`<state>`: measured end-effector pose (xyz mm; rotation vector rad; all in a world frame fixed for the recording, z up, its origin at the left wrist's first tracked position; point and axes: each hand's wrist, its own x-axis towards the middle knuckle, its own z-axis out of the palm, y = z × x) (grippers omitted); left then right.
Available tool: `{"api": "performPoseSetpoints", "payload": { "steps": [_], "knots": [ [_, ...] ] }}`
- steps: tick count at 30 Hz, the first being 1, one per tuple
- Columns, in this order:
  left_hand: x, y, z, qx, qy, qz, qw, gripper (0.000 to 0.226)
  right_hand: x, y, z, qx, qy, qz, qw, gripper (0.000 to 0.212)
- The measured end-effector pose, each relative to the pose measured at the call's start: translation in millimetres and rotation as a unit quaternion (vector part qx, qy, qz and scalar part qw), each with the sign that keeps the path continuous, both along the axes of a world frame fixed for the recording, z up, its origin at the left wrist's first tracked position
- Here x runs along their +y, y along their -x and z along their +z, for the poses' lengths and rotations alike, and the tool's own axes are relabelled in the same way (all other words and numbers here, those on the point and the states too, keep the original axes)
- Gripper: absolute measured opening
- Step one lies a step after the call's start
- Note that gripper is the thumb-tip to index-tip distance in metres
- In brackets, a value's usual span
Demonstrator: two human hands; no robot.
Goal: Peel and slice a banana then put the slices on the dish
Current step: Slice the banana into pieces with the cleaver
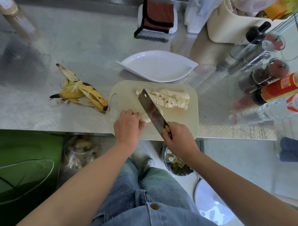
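**Banana stub held under the blade, slices heaped on the board**

The last unsliced piece of banana [145, 119] is held at the near left of the cutting board [185, 121], pinched by the curled fingers of the left hand [128, 124]. The handle of a broad knife [151, 106] is gripped by the right hand [179, 139], fingers wrapped closed around it. The blade is angled away and to the left across the board, with its edge set just beside the left fingertips, against the stub's cut end. The slices [169, 98] are piled in a loose row along the board's far half, partly hidden by the blade tip. The white leaf-shaped dish [157, 66] is placed just beyond the board's far edge, close to the slices but not touched by them. The peel [81, 92] is spread open on the steel counter [78, 43], left of the board. Bottles and jars [267, 74] are grouped on the right.
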<state>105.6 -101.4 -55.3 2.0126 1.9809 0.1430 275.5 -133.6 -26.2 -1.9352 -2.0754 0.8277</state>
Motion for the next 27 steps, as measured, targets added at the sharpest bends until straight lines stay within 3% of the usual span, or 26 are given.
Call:
{"api": "performPoseSetpoints", "payload": {
  "steps": [13,27],
  "knots": [
    [0.5,0.3,-0.8,0.000,0.002,-0.001,1.000,0.021,-0.1,6.5,-6.9,-0.035,0.046,-0.003,0.998,0.026],
    [-0.5,0.3,0.6,0.005,-0.003,-0.002,1.000,0.021,-0.8,0.9,0.2,-0.011,0.007,0.000,1.000,0.023]
  ]
}}
